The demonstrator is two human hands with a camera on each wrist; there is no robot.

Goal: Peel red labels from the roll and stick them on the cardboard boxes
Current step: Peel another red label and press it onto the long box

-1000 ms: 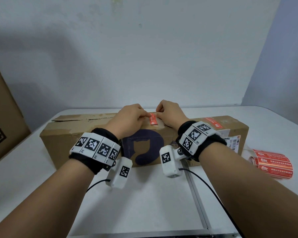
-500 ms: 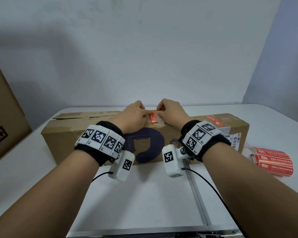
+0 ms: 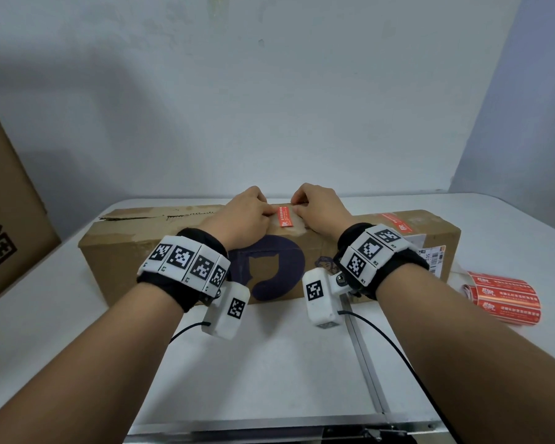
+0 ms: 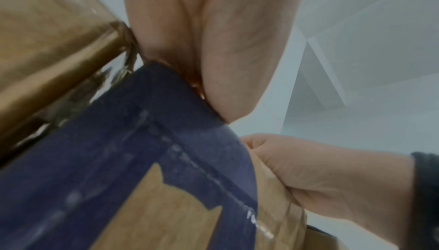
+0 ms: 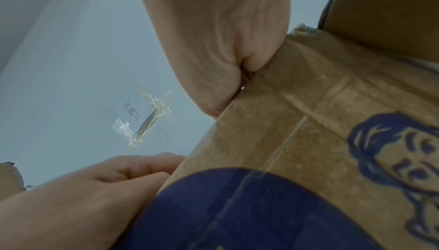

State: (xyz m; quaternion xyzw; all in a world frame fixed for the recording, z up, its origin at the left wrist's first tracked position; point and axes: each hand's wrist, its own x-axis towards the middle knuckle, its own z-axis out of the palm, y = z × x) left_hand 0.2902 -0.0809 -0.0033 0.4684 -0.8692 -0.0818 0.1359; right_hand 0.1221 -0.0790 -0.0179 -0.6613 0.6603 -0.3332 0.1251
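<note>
Table (image 3: 269, 363): white, under both arms.
Box (image 3: 141, 251): long and brown, lying flat under both hands.
Roll (image 3: 507, 299): red labels, on the table out past the right wrist.
Left hand (image 3: 244, 216): fingers bent, tips pushing on the label's left edge.
Right hand (image 3: 321, 206): fingers bent, tips on the label's right edge.
Label (image 3: 284, 216): small and red, on the box top between the two hands.

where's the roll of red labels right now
In the head view the roll of red labels lies on the white table at the far right, just off the right end of the long cardboard box, beyond the right forearm.
</note>
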